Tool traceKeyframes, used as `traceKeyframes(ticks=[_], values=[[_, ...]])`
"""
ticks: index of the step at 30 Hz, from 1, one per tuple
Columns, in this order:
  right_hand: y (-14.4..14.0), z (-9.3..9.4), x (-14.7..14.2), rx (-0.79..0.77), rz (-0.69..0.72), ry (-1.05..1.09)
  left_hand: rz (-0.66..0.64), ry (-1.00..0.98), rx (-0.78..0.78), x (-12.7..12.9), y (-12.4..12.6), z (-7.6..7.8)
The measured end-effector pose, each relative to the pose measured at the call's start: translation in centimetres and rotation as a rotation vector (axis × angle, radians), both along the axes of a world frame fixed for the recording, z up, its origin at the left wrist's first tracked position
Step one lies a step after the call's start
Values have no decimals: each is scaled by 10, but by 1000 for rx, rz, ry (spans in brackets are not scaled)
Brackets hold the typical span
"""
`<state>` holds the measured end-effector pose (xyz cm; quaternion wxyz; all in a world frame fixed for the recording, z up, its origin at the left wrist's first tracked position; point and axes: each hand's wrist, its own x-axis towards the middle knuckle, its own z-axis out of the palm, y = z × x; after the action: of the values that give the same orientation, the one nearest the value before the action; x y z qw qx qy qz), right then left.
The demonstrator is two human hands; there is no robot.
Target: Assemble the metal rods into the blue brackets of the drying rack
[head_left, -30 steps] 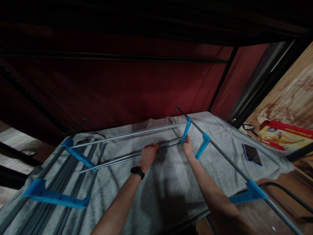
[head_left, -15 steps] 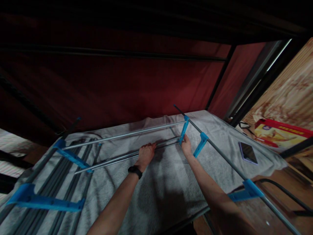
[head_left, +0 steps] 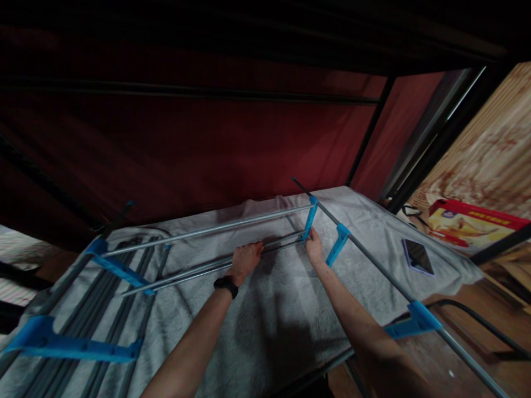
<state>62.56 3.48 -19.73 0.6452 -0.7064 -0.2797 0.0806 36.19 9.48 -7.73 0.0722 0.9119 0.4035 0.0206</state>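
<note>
The left hand (head_left: 246,260) is clasping a slim silver metal tube (head_left: 182,275) left of the blue plastic bracket (head_left: 310,219) the right hand (head_left: 314,246) is gripping, any tilt possibly working the tube loose.

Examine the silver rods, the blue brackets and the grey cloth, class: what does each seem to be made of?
Silver rods: probably metal, smooth and semi-glossy, as bright highlights run along them.
Blue brackets: likely moulded plastic, satin, given their even colour and shaped form.
Grey cloth: a soft, matt textile, perhaps fleece; it creases and looks fuzzy. The exact fibre is unclear.
</note>
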Motion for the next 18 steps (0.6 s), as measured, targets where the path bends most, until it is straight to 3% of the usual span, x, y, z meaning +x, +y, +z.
traceKeyframes(ticks=[18], values=[[-7, -4, -5, -58, 41, -11, -52, -2, 48, -8, -3, 0]])
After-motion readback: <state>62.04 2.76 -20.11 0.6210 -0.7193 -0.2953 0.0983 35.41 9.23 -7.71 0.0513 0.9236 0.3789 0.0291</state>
